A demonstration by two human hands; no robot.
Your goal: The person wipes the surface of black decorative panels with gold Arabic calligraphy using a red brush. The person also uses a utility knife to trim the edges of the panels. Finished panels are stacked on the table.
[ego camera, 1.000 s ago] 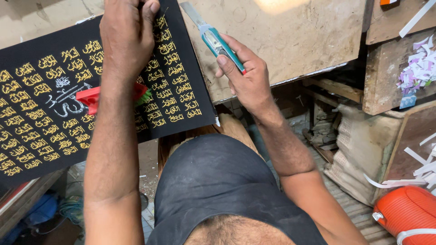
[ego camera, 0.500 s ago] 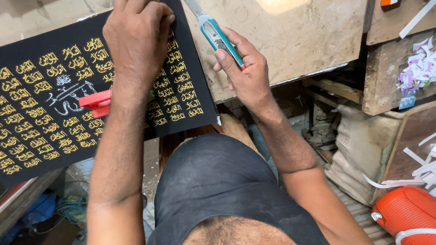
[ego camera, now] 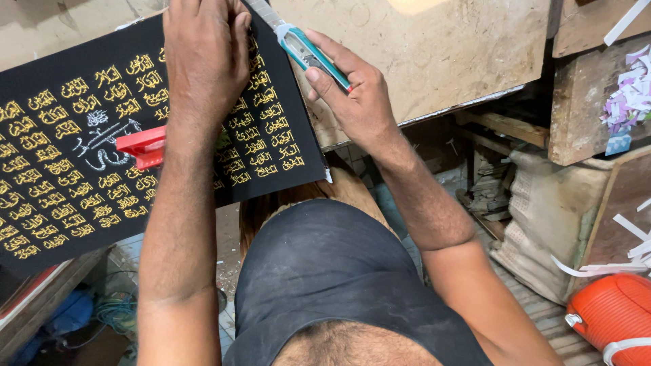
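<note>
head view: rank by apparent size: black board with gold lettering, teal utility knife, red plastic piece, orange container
1. black board with gold lettering
2. orange container, partly cropped
3. teal utility knife, partly hidden by the right hand
4. red plastic piece, partly hidden, so 3 versus 4 is unsure

Black cloth panel (ego camera: 68, 169) under my left hand (ego camera: 203, 61): gold script motifs in regular rows, one white motif near the middle. Red plastic piece (ego camera: 141, 146) lying on it, solid colour. Utility knife (ego camera: 313, 54) in my right hand (ego camera: 359, 102): teal body, grey-white slider, small red end cap. Desk (ego camera: 441, 47) surface: mottled beige stone. My shorts (ego camera: 339, 285): faded dark grey. Orange container (ego camera: 614, 318) with a white band, lower right. Paper scraps (ego camera: 630, 95): white and pale purple.
</note>
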